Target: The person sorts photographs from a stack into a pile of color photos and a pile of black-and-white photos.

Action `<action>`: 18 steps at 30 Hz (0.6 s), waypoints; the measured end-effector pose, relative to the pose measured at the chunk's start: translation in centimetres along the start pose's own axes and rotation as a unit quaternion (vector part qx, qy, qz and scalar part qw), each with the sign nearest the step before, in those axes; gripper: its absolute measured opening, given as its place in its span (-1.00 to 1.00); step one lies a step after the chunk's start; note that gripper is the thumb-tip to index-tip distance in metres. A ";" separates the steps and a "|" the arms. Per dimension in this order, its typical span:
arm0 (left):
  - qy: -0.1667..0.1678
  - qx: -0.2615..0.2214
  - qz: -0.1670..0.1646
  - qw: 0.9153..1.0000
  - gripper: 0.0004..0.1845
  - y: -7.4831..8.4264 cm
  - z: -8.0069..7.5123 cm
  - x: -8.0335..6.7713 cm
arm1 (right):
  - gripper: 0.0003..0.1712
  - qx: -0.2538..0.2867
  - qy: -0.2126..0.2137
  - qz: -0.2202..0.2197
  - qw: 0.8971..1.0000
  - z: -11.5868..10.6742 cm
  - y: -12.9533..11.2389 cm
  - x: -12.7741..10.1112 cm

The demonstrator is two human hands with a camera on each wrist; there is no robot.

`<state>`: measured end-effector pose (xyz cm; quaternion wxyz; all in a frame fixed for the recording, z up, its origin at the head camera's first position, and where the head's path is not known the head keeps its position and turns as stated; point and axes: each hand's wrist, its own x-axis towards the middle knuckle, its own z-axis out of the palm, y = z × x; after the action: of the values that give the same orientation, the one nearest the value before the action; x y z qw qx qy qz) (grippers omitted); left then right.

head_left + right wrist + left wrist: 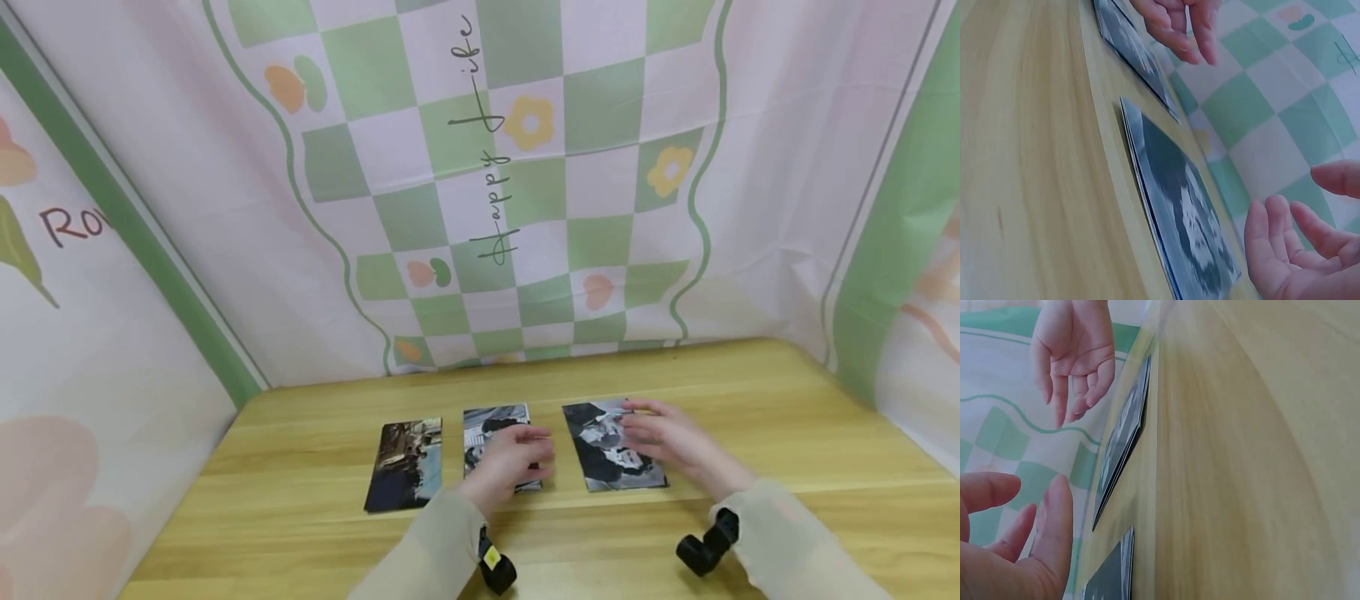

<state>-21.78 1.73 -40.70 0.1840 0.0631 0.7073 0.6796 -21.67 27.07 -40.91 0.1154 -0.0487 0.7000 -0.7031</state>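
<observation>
Three small piles of picture cards lie in a row on the wooden table. The left pile (405, 467) has a dark colour picture with a pale blue part on top. My left hand (508, 461) is over the middle pile (495, 414), a black-and-white picture that it partly hides. Over the right edge of the right pile (600, 454), also black-and-white, is my right hand (671, 437). Wrist views show both hands raised off the cards, fingers loosely bent, holding nothing. Layered edges of the right pile (1179, 206) show in the right wrist view.
The wooden table (300, 467) reaches back to a hanging cloth (525, 192) with green and white checks and writing. More printed cloth (90, 333) hangs at the left, and another panel (885, 317) at the right. Black wrist devices (701, 550) sit at both cuffs.
</observation>
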 end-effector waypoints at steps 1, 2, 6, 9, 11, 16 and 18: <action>-0.001 -0.005 -0.002 1.000 -0.62 0.0 0.1 0.1 | -0.44 -0.006 -0.003 0.001 1.000 -0.3 0.1 0.0; -0.001 -0.008 -0.003 1.000 -0.62 -0.1 0.3 0.2 | -0.42 -0.014 -0.004 0.004 1.000 -0.6 0.2 -0.1; -0.002 -0.027 -0.012 1.000 -0.61 -0.2 1.0 0.6 | -0.33 -0.048 -0.001 0.014 0.999 -1.6 0.6 -0.2; 0.000 -0.039 -0.014 0.999 -0.61 -0.3 1.5 0.8 | -0.33 -0.054 0.002 0.020 0.998 -2.2 0.7 -0.1; 0.001 -0.046 -0.013 0.999 -0.60 -0.5 1.7 1.0 | -0.32 -0.051 0.004 0.026 0.998 -2.5 0.8 -0.1; 0.010 -0.052 -0.018 0.998 -0.60 -0.8 2.3 1.3 | -0.29 -0.039 0.005 0.046 0.998 -2.9 0.7 -0.3; 0.015 -0.055 -0.023 0.998 -0.61 -0.9 2.4 1.4 | -0.27 -0.033 0.002 0.051 0.998 -3.0 0.7 -0.3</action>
<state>-22.10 4.37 -41.82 0.1920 0.0266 0.6731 0.7137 -22.01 30.06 -41.66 0.1484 -0.0152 0.7248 -0.6726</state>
